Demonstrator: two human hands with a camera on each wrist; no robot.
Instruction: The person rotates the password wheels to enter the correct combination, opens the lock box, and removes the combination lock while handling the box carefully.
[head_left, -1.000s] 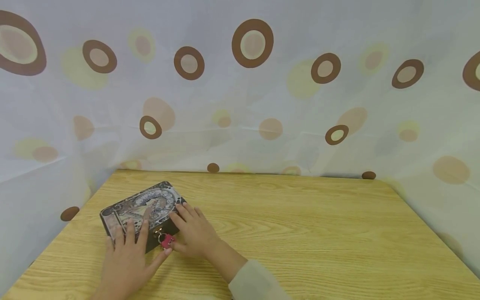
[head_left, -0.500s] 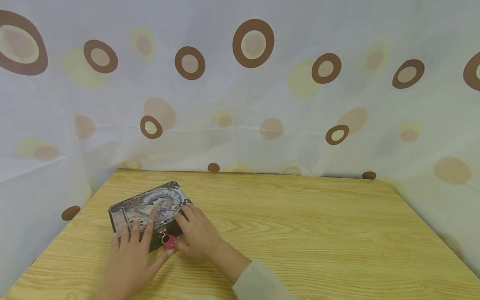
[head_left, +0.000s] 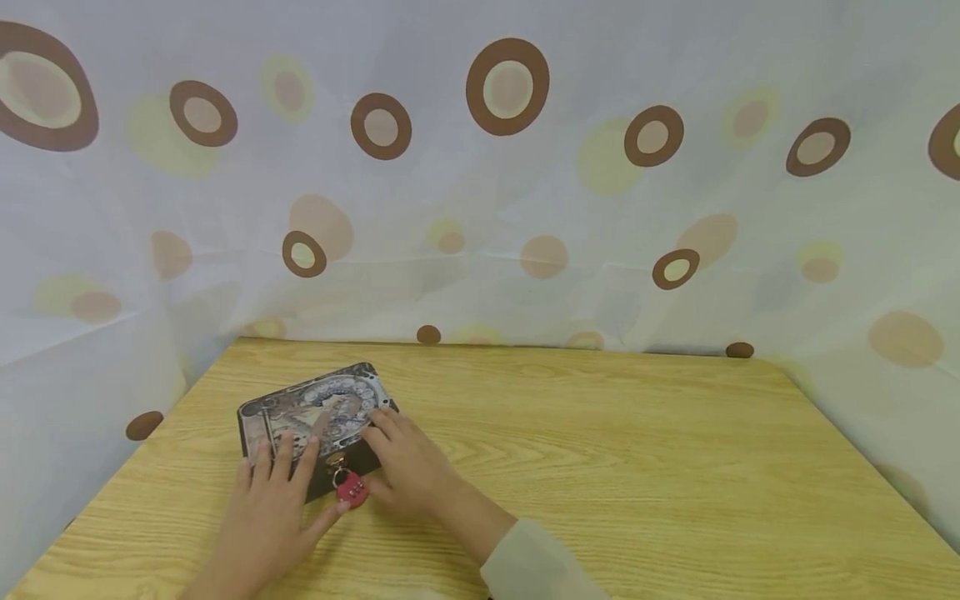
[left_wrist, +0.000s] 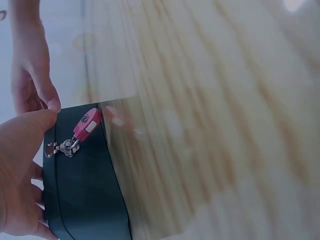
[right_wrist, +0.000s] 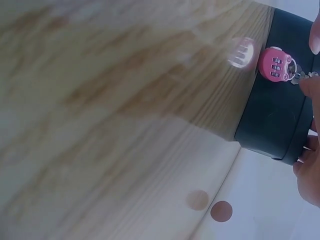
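A flat dark box [head_left: 300,412] with a printed picture lid lies at the left of the wooden table. From the clasp [head_left: 337,460] on its front hangs a small pink combination padlock [head_left: 351,489], its number dials facing out in the right wrist view. My left hand [head_left: 266,508] rests with straight, spread fingers on the lid's front left, thumb stretched toward the padlock. My right hand [head_left: 408,467] holds the box's front right edge, fingertips on the lid and thumb down at the front beside the padlock. The dark green front face [left_wrist: 87,185] shows in the left wrist view.
The wooden tabletop [head_left: 637,467] stretches away to the right of the box. A pale cloth [head_left: 570,208] printed with brown and yellow circles hangs behind the table and along both sides.
The box has slid to the right along the table, both hands moving with it. The padlock has swung so that its dials now show in the head view.
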